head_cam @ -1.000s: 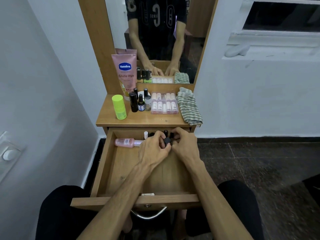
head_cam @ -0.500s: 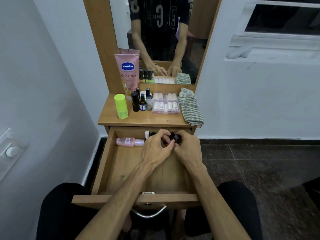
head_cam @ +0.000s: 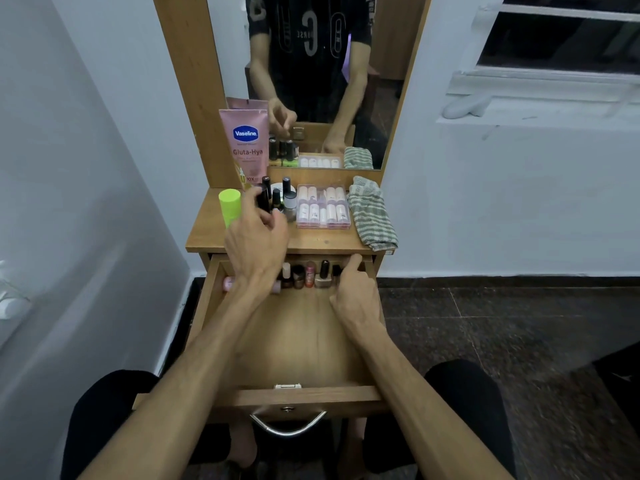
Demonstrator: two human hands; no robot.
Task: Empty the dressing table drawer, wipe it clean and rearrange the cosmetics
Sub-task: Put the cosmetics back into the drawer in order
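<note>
Left hand (head_cam: 258, 239) grips a dark bottle (head_cam: 263, 199) at the desk's (head_cam: 322, 242) ten o'clock, evidently parking it; right hand (head_cam: 353, 292), fingers loosely curled, reaches drawer (head_cam: 298, 344) bottles (head_cam: 308, 275).

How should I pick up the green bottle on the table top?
Grip the green bottle round its upright sides, just under the cap, coming from the open left. On its right the left hand and small dark bottles crowd it.
</note>
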